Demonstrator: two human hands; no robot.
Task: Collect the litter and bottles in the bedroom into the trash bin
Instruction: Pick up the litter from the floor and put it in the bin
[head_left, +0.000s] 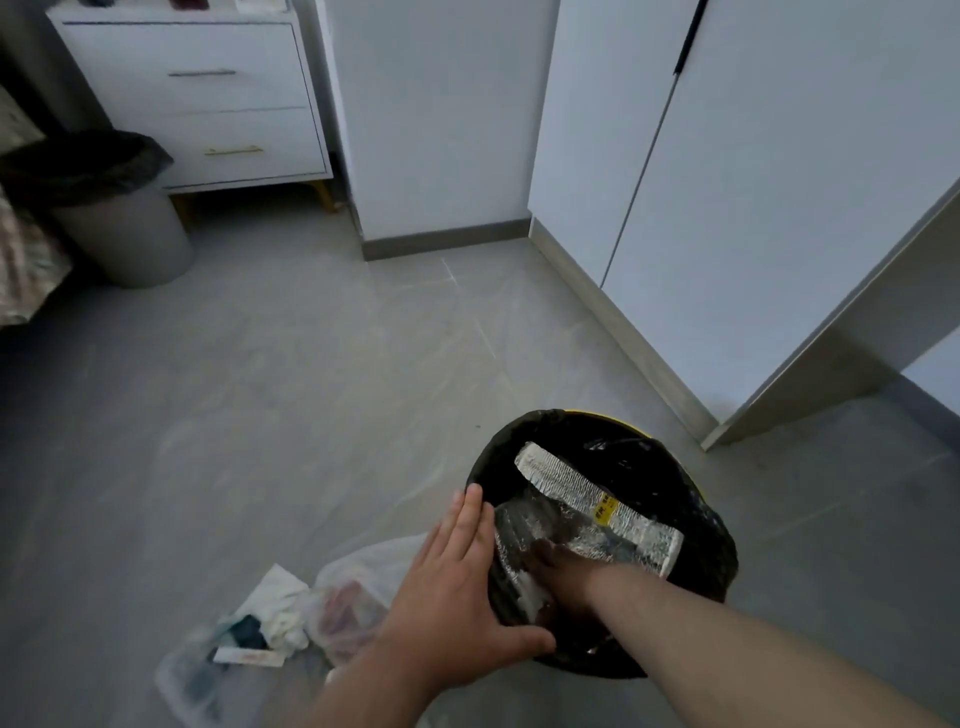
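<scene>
A smooth grey tiled floor (311, 389) is seen all round the trash bin (696, 519). Flat white wardrobe doors (753, 182) are set behind the bin and to its right. A white two-drawer nightstand (197, 104) with slim metal handles is placed far to the bin's upper left. A second, grey round bin (130, 234) with a black liner is stood just in front of that nightstand, well apart from the trash bin.

The trash bin is round, lined with a glossy, crinkled black bag, and a strip of yellow rim is shown at its far edge. A long silver foil bag (571, 486) with a yellow label, quilted in texture, is lodged slantwise inside the bin.

A heap of litter (332, 608), made up of thin clear plastic bags and crumpled white tissue, is left on the floor just to the bin's left.

The left hand (447, 587) is laid flat against the bin's left rim, fingers straight and together, thumb spread along the near edge; nothing is grasped.

The right hand (556, 571) is reached down into the bin and sunk against the foil bag; whether the foil is grasped cannot be told.
</scene>
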